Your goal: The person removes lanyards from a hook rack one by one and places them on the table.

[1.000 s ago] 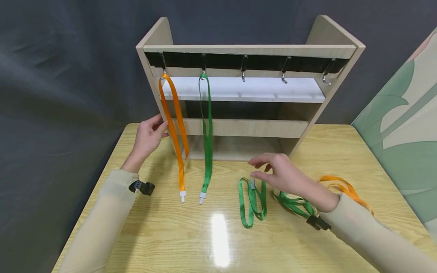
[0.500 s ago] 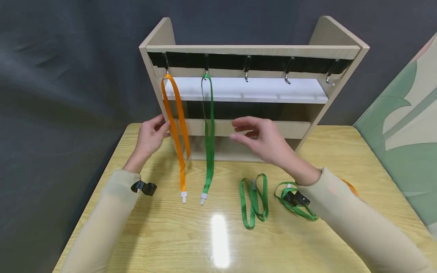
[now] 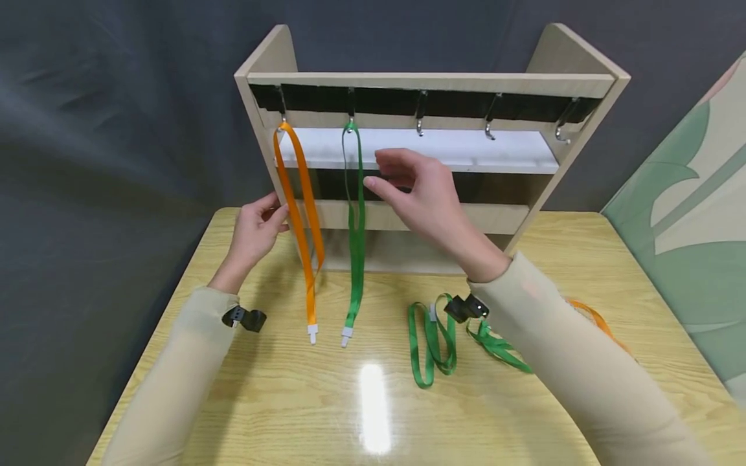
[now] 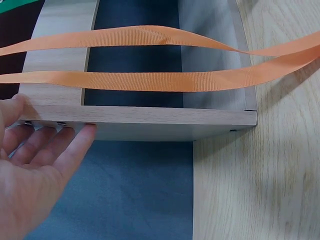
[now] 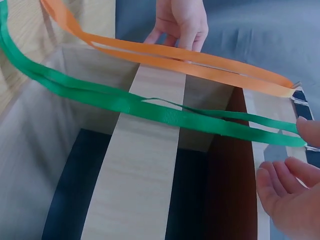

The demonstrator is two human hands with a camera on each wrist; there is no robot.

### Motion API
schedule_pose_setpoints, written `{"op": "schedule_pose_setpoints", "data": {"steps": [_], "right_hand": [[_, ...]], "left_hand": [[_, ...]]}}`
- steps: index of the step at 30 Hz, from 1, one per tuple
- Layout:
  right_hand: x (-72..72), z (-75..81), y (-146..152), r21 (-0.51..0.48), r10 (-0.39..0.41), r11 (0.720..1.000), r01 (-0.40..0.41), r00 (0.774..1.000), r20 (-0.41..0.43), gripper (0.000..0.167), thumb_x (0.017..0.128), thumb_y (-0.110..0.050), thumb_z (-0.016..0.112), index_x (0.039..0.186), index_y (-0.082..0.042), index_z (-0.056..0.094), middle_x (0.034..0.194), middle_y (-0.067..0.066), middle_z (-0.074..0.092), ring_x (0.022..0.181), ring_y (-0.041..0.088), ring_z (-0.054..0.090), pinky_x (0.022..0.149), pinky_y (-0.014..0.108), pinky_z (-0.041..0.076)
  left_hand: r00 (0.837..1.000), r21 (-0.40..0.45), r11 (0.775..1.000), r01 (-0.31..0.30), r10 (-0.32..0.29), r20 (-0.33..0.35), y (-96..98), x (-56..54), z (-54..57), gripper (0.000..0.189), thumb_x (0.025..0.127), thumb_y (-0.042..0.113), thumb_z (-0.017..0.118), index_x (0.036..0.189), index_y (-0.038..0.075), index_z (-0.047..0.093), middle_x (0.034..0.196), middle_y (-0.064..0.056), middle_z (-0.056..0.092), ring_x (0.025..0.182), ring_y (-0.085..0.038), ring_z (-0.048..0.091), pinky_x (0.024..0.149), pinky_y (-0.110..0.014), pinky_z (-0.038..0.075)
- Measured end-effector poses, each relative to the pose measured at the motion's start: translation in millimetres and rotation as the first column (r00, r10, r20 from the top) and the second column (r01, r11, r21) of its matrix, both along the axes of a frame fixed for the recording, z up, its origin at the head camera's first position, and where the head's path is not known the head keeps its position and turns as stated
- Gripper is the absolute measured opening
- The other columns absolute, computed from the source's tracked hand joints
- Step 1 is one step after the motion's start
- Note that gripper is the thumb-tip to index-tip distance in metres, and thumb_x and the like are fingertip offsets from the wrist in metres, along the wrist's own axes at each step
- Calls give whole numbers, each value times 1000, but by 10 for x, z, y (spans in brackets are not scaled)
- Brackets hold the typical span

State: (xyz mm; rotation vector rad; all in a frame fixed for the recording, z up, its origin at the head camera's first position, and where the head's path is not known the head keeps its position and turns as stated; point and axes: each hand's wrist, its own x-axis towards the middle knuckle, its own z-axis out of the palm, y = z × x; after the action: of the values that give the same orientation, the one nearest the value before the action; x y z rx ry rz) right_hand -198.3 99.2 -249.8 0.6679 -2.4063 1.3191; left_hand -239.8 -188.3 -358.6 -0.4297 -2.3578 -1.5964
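In the head view, an orange lanyard point(image 3: 311, 298) and a green lanyard point(image 3: 357, 259) hang by their loops from the two leftmost hooks of a wooden rack point(image 3: 443, 79). My left hand point(image 3: 256, 228) holds the rack's left side panel, thumb at the front edge and fingertips on the outer face, as the left wrist view shows. Just right of the hanging green lanyard, my right hand point(image 3: 419, 188) is raised with thumb and fingers spread apart, holding nothing. From the right wrist, its fingers point(image 5: 272, 187) appear close beside that lanyard's upper end.
Two folded green lanyards, one nearer the middle point(image 3: 431, 343) and another point(image 3: 501, 349) partly behind my right sleeve, lie on the wooden table point(image 3: 280, 401). Part of an orange lanyard point(image 3: 600, 321) shows farther right. Three bare hooks, including the middle hook point(image 3: 419, 126), line the rack's right side.
My right hand has risen from above the folded green lanyard on the table, moving up and left to beside the hanging green one. My left hand stays on the rack.
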Motion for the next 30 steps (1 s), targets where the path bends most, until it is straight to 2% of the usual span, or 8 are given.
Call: {"op": "schedule_pose_setpoints", "data": {"steps": [2, 8, 16, 24, 30], "right_hand": [[-44, 14, -63, -17, -7, 1000, 7, 1000, -9, 42, 88, -25, 72, 124, -6, 63, 113, 3, 65, 96, 8, 62, 82, 21, 51], [-101, 61, -209, -72, -9, 997, 6, 999, -35, 39, 88, -19, 72, 123, -3, 63, 111, 6, 66, 94, 5, 61, 81, 18, 50], [-145, 120, -269, -35, -37, 999, 37, 999, -8, 37, 90, -20, 69, 123, -4, 63, 108, 5, 66, 90, 4, 61, 80, 15, 49], [-209, 207, -301, -70, -9, 998, 8, 1000, -11, 29, 89, -16, 69, 115, -3, 67, 103, 3, 68, 86, 2, 61, 78, 17, 51], [-224, 215, -313, -54, -22, 998, 21, 1000, -11, 23, 90, -16, 68, 110, -3, 70, 97, 0, 69, 81, 2, 61, 74, 17, 51]], "left_hand": [[1000, 3, 1000, -2, 2, 5, -4, 2, -2, 35, 98, 15, 55, 131, 4, 59, 114, -15, 62, 96, -21, 62, 71, -25, 56], [1000, 10, 1000, 0, 0, 17, -17, 7, -12, 36, 98, 15, 55, 133, 4, 56, 118, -16, 61, 99, -23, 61, 75, -39, 56], [1000, 2, 1000, -3, 3, 8, -12, -5, -37, 36, 98, 14, 55, 132, 3, 57, 116, -17, 62, 97, -22, 62, 75, -40, 56], [1000, -4, 1000, -4, 4, -3, -10, -2, -35, 35, 98, 15, 55, 131, 4, 59, 114, -16, 63, 95, -21, 62, 70, -25, 56], [1000, -8, 1000, -5, 5, 1, -5, 10, -38, 34, 98, 15, 55, 131, 3, 59, 113, -16, 63, 94, -20, 62, 70, -24, 56]]}}
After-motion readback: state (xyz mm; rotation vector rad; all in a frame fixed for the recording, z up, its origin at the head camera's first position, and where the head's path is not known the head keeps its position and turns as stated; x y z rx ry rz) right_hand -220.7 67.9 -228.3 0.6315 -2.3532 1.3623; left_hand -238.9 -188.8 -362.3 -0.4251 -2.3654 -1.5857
